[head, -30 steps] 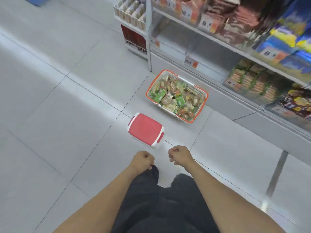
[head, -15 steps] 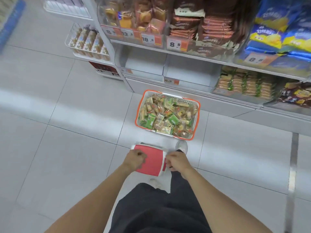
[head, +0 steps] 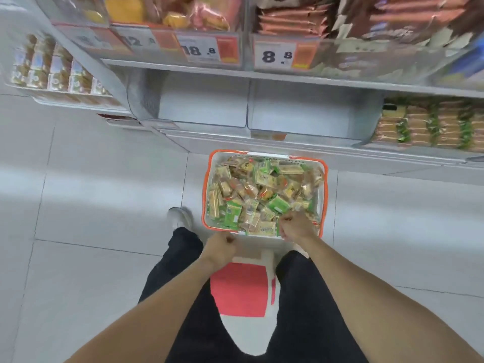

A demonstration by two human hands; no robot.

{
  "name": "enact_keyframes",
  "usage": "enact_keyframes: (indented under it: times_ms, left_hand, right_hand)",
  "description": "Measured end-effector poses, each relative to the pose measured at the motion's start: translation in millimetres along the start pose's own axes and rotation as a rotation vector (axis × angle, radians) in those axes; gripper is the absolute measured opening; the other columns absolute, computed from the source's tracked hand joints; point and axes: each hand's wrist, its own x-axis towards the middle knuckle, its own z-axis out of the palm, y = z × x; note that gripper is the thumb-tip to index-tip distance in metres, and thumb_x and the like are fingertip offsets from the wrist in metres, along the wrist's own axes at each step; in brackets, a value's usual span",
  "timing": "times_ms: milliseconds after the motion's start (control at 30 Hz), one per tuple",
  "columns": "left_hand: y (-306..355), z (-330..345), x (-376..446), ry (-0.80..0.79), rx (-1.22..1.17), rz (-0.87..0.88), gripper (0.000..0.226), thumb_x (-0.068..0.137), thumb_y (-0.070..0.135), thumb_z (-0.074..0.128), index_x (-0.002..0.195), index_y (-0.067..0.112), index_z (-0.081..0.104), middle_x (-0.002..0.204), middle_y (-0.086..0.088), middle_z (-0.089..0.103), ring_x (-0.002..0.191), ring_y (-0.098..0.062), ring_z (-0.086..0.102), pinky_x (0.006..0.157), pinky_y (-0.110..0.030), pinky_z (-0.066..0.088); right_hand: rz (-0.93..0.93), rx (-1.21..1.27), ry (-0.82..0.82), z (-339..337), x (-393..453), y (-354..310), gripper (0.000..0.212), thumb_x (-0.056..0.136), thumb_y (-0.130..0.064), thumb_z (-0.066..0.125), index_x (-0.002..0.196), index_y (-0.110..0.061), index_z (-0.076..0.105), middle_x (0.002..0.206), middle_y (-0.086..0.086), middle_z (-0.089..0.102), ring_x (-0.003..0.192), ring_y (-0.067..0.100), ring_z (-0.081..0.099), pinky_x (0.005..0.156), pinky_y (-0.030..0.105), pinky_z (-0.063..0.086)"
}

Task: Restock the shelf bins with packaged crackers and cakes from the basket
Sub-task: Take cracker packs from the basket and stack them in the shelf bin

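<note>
Over the near edge of the orange-rimmed white plastic basket (head: 325,189), the right hand (head: 296,226) is clenched above wrapped crackers and cakes (head: 262,189); whether it grasps one I cannot tell. Just left, the left hand (head: 221,248) is fisted, holding nothing, above a red-topped white stool (head: 241,289). Beyond the basket, clear shelf bins (head: 311,111) stand on the bottom shelf.

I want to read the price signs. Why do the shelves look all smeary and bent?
Head view: the top shelf packets and price tags are smeared by motion blur; the wide lens bows the shelf edge; the basket looks sharper; a pale band of light crosses the floor.
</note>
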Motion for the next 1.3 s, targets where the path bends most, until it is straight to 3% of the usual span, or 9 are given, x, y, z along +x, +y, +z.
enact_keyframes:
  times_ms: [133, 333, 500, 633, 767, 933, 1000, 1100, 1300]
  left_hand:
    - [-32, -8, 102, -0.119, 0.157, 0.063, 0.027, 0.095, 0.017, 0.053, 0.089, -0.006, 0.065, 0.077, -0.013, 0.061, 0.069, -0.023, 0.056, 0.069, -0.045, 0.053]
    - [-58, -1, 203, -0.303, 0.264, 0.082, 0.019, 0.102, 0.014, 0.048, 0.104, 0.003, 0.063, 0.090, -0.009, 0.071, 0.059, -0.007, 0.064, 0.054, -0.019, 0.049]
    - [-67, 13, 244, -0.507, 0.397, 0.156, 0.025, 0.097, 0.015, 0.049, 0.099, 0.001, 0.069, 0.098, -0.015, 0.076, 0.066, -0.018, 0.068, 0.055, -0.025, 0.050]
    - [-35, 3, 258, -0.540, 0.767, 0.297, 0.031, 0.098, 0.032, 0.054, 0.098, 0.005, 0.070, 0.089, -0.005, 0.076, 0.057, -0.014, 0.060, 0.052, -0.021, 0.050]
    - [3, -12, 253, -0.467, 0.861, 0.441, 0.041, 0.089, 0.048, 0.069, 0.106, 0.011, 0.070, 0.070, 0.001, 0.070, 0.054, -0.014, 0.058, 0.064, -0.030, 0.053]
    - [23, -32, 224, -0.377, 0.677, 0.643, 0.067, 0.084, 0.059, 0.069, 0.141, 0.031, 0.046, 0.114, 0.015, 0.060, 0.094, 0.000, 0.061, 0.087, -0.023, 0.051]
    - [24, -35, 215, -0.358, 0.558, 0.693, 0.056, 0.088, 0.060, 0.063, 0.138, 0.035, 0.051, 0.120, 0.013, 0.062, 0.099, 0.000, 0.064, 0.090, -0.022, 0.051]
    - [27, -32, 206, -0.232, 0.293, 0.748, 0.035, 0.098, 0.045, 0.055, 0.122, 0.023, 0.066, 0.102, 0.009, 0.069, 0.084, -0.002, 0.070, 0.073, -0.018, 0.053]
    - [37, -27, 183, 0.040, -0.011, 0.708, 0.025, 0.102, 0.031, 0.054, 0.098, 0.009, 0.064, 0.077, 0.003, 0.067, 0.065, -0.023, 0.073, 0.075, -0.048, 0.061]
  right_hand:
    - [-0.017, -0.146, 0.019, 56, 79, 2, 0.011, 0.087, -0.014, 0.064, 0.095, -0.009, 0.068, 0.088, 0.004, 0.065, 0.088, 0.026, 0.067, 0.073, 0.032, 0.051]
    - [-0.208, -0.734, -0.049, 114, 154, 19, 0.110, 0.066, -0.069, 0.077, 0.148, -0.017, 0.027, 0.143, 0.011, 0.030, 0.129, 0.032, 0.044, 0.095, 0.046, 0.053]
    - [-0.457, -0.999, 0.034, 128, 186, 45, 0.092, 0.075, -0.074, 0.065, 0.140, -0.014, 0.038, 0.140, 0.010, 0.040, 0.128, 0.030, 0.041, 0.089, 0.044, 0.054]
    - [-0.526, -0.820, -0.049, 111, 201, 47, 0.077, 0.068, -0.070, 0.073, 0.121, -0.020, 0.047, 0.107, -0.001, 0.062, 0.092, 0.022, 0.060, 0.077, 0.037, 0.055]
    - [-0.384, -0.519, -0.361, 74, 203, 44, 0.056, 0.074, -0.058, 0.079, 0.115, -0.028, 0.057, 0.102, -0.007, 0.066, 0.094, 0.016, 0.064, 0.086, 0.035, 0.055]
    - [-0.334, 0.045, -0.629, 42, 202, 43, 0.045, 0.085, -0.045, 0.069, 0.121, -0.018, 0.069, 0.119, 0.002, 0.070, 0.113, 0.028, 0.060, 0.106, 0.052, 0.041]
    - [-0.315, 0.241, -0.661, 35, 201, 38, 0.039, 0.085, -0.038, 0.070, 0.116, -0.014, 0.069, 0.105, 0.006, 0.072, 0.099, 0.034, 0.060, 0.090, 0.047, 0.049]
    - [-0.333, 0.394, -0.675, 34, 197, 28, 0.056, 0.088, -0.057, 0.065, 0.117, -0.009, 0.065, 0.086, 0.016, 0.062, 0.066, 0.021, 0.056, 0.056, 0.026, 0.050]
    - [-0.485, 0.367, -0.622, 23, 189, 16, 0.131, 0.076, -0.097, 0.026, 0.141, 0.017, 0.030, 0.103, 0.031, 0.045, 0.069, 0.023, 0.048, 0.064, 0.031, 0.043]
